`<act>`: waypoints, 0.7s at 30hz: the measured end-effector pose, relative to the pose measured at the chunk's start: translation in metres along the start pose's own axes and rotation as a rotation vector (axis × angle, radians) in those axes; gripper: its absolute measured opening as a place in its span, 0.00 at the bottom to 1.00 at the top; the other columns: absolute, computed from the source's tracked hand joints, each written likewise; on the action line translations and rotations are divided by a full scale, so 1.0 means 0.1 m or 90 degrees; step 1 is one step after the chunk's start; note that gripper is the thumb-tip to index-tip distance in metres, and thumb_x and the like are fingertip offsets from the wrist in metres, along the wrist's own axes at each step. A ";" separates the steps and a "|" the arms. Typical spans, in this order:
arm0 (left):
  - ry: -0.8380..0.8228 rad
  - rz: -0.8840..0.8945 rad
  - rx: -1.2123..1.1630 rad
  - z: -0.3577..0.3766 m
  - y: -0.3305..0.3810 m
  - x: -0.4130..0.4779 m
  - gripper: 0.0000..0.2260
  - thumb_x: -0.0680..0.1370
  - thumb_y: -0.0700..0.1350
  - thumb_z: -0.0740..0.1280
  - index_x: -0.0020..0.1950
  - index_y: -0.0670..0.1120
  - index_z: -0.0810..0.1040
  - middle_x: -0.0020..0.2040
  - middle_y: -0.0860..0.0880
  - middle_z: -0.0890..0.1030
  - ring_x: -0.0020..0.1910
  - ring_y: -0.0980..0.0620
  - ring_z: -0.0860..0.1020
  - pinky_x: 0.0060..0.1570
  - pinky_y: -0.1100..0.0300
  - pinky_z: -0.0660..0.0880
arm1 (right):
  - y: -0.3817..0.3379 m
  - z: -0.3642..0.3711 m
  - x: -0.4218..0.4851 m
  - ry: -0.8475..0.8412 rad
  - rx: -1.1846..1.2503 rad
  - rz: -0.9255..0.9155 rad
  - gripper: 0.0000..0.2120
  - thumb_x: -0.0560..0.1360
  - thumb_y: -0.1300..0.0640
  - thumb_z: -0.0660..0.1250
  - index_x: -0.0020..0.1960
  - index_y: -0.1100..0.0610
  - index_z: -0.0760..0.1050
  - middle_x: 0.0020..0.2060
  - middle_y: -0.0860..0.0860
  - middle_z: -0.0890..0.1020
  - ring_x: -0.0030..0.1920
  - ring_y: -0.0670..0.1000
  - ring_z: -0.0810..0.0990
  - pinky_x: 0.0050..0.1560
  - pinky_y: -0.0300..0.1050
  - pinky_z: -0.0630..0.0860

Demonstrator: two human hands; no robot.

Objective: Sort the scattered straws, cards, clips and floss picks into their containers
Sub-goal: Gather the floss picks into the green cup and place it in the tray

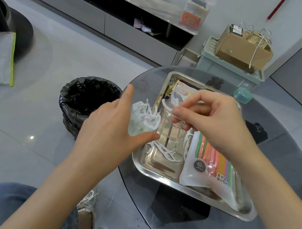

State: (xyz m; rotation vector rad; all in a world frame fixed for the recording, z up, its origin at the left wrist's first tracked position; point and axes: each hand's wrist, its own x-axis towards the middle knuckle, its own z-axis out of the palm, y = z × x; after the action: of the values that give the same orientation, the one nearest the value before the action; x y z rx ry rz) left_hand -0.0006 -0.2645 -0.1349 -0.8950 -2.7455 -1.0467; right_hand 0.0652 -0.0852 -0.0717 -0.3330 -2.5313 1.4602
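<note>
My left hand grips a clear plastic jar, tilted and holding several white floss picks, above the left edge of a steel tray. My right hand pinches one white floss pick just right of the jar's mouth. More floss picks lie loose on the tray floor. A bag of coloured straws lies in the tray's right half. A clear round container and a yellow card box sit at the tray's far end, partly hidden by my right hand.
The tray rests on a round glass table. A teal lid sits on the table behind the tray. A black-lined bin stands on the floor to the left. A storage box with cardboard boxes stands behind.
</note>
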 end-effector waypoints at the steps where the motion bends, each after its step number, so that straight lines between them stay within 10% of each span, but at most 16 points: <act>1: 0.000 0.003 0.004 0.00 0.01 0.00 0.52 0.62 0.73 0.61 0.78 0.48 0.52 0.62 0.50 0.77 0.59 0.48 0.75 0.48 0.56 0.70 | -0.08 0.01 0.01 -0.015 -0.011 -0.036 0.04 0.70 0.60 0.73 0.42 0.60 0.81 0.33 0.51 0.85 0.31 0.48 0.81 0.35 0.36 0.78; 21: 0.032 -0.026 -0.031 -0.10 0.06 -0.01 0.43 0.63 0.72 0.62 0.70 0.47 0.69 0.59 0.52 0.78 0.56 0.51 0.76 0.48 0.56 0.73 | -0.56 0.21 0.18 -0.156 -0.301 -0.170 0.04 0.70 0.55 0.74 0.44 0.50 0.83 0.36 0.44 0.82 0.38 0.41 0.80 0.43 0.36 0.77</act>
State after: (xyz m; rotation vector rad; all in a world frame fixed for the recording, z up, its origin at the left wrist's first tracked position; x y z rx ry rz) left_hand 0.0016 -0.2676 -0.1243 -0.8108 -2.7181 -1.1323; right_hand 0.0370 -0.1244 -0.0328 0.1276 -2.9594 0.8418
